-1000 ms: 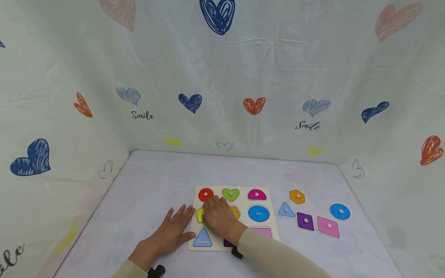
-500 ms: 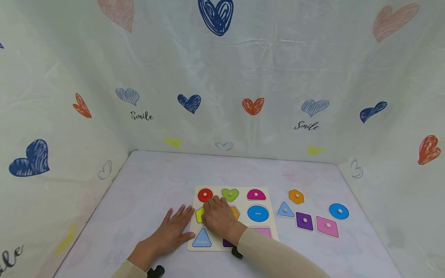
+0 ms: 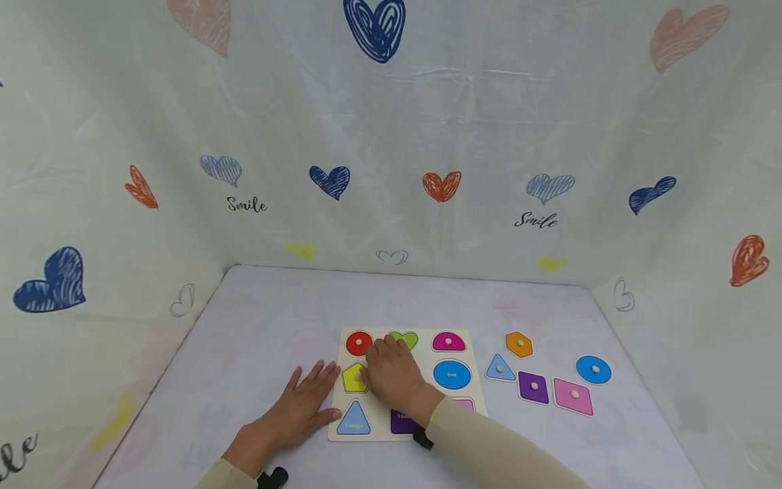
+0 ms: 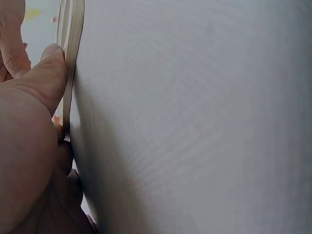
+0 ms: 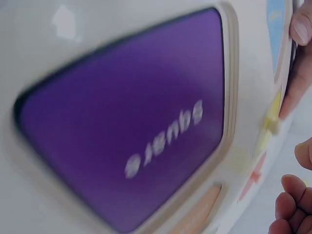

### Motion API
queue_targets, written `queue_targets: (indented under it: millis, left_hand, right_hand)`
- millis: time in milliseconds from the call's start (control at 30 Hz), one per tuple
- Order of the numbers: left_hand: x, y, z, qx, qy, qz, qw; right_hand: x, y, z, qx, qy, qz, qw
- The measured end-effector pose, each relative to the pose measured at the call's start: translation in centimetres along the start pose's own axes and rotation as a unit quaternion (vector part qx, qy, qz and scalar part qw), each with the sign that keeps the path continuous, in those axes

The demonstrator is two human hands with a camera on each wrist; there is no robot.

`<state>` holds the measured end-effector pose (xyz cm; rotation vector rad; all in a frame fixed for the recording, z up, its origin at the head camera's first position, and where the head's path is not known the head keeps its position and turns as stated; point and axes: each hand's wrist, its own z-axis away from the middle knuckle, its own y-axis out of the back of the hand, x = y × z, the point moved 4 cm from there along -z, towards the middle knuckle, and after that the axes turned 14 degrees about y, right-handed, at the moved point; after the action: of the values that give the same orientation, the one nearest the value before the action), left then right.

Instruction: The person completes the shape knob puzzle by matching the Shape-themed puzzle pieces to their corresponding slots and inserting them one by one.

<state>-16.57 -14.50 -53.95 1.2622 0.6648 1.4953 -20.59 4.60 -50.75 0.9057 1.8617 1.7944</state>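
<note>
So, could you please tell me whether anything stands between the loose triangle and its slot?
Yes: the right hand, over the board, lies across the straight path from the triangle to its slot.

Small screened-off spot; home, lab or office unclear.
Pale sheet (image 3: pixel 391 122) w/ hearts (image 3: pixel 330 182) & "Smile" txt (image 3: pixel 247 204) walls in tbl (image 3: pixel 275 299) at far edge + far L & R corners.

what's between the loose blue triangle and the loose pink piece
The purple square piece lies between the blue triangle and the pink piece; the head view shows it.
</note>
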Motion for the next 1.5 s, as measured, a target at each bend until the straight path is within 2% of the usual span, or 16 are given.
queue_targets:
  millis: [233,500,667,900,1067,1500]
  left_hand:
    - [0.0,-0.3,-0.2,0.000,0.008,-0.009,0.9999]
    - [0.3,-0.1,0.0,0.011,0.011,-0.015,0.9998]
    - [0.3,-0.1,0.0,0.012,0.013,-0.019,0.9996]
    - [0.1,-0.4,-0.1,0.006,0.015,-0.018,0.9997]
    - [0.1,-0.4,-0.1,0.003,0.018,-0.015,0.9997]
    - [0.2,-0.2,0.2,0.006,0.018,-0.016,0.9997]
  right_hand:
    - [2.9,0.9,1.7,0.048,-0.023,0.009,0.9986]
    - [7.7,0.9,5.1,0.091,-0.045,0.003,0.9948]
    - [10.3,0.6,7.1,0.086,-0.070,0.005,0.9938]
    - [13.6,0.2,9.8,0.058,-0.120,-0.010,0.9910]
    - [15.5,0.1,11.9,0.065,-0.139,-0.006,0.9881]
    - [20.9,-0.3,17.5,0.079,-0.150,0.026,0.9853]
